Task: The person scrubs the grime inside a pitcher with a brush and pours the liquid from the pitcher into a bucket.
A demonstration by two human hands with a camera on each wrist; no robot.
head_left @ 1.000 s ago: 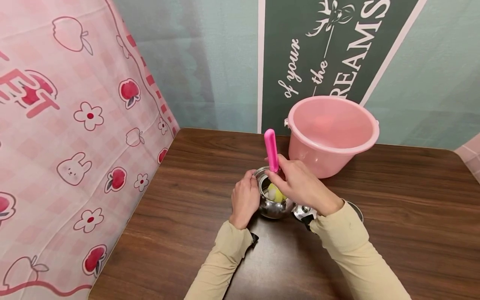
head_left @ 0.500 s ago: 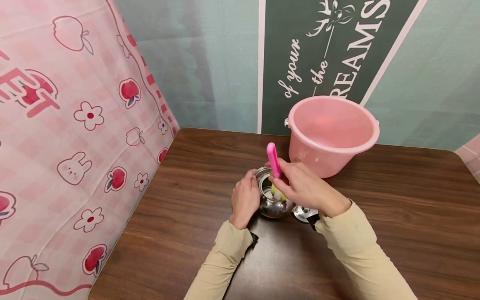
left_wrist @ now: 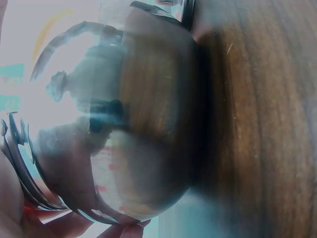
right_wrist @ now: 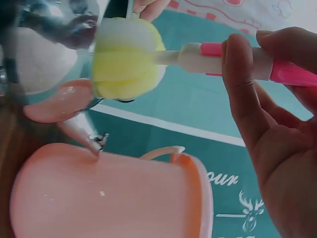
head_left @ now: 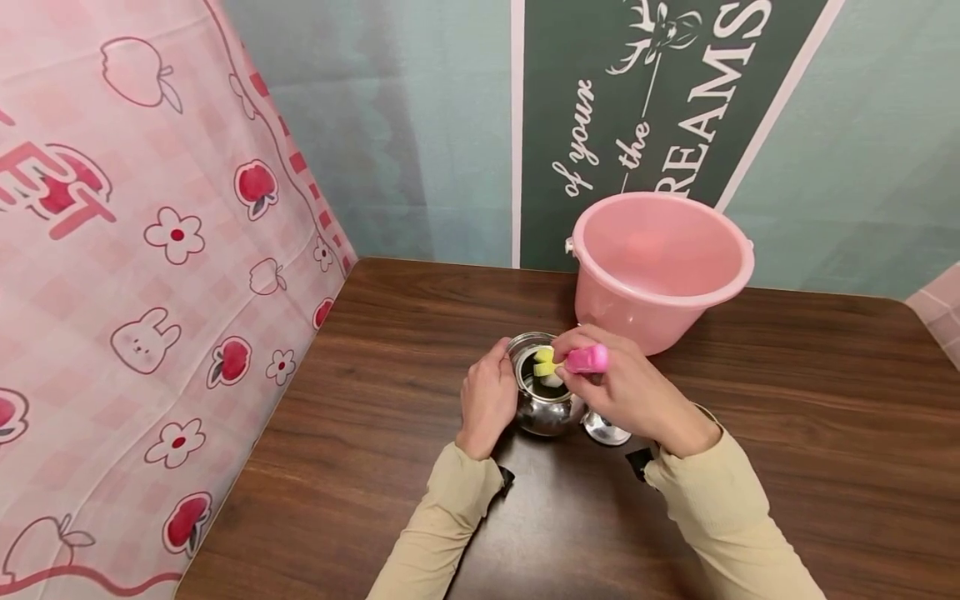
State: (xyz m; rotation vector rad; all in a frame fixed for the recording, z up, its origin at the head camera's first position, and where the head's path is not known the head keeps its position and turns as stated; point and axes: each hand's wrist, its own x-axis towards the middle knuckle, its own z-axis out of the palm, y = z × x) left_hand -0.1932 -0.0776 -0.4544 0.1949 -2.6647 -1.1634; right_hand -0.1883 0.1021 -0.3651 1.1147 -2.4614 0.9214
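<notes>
A round, shiny metal pot (head_left: 547, 417) stands on the table, its mouth uncovered; in the left wrist view its mirror-like belly (left_wrist: 153, 124) fills much of the picture. My left hand (head_left: 489, 400) holds it at the left side and rim, fingers curled round the neck. My right hand (head_left: 630, 383) grips the pink handle (head_left: 587, 359) of a sponge cleaning brush. The brush's yellow and white sponge head (right_wrist: 129, 59) sits at the pot's mouth in the right wrist view, partly inside. The handle tilts away from the opening.
Close behind my right hand stands a pink bucket (head_left: 637, 317). A shiny metal piece (head_left: 606, 429), perhaps a lid, lies right of the pot, partly hidden by the right arm. The brown wooden table (head_left: 360, 400) ends at patterned cloth (head_left: 172, 333) on the left.
The brush handle has gone from upright to tilted right and toward the camera, and the sponge has risen to the pot's mouth. My right hand moved right; the left stays on the pot.
</notes>
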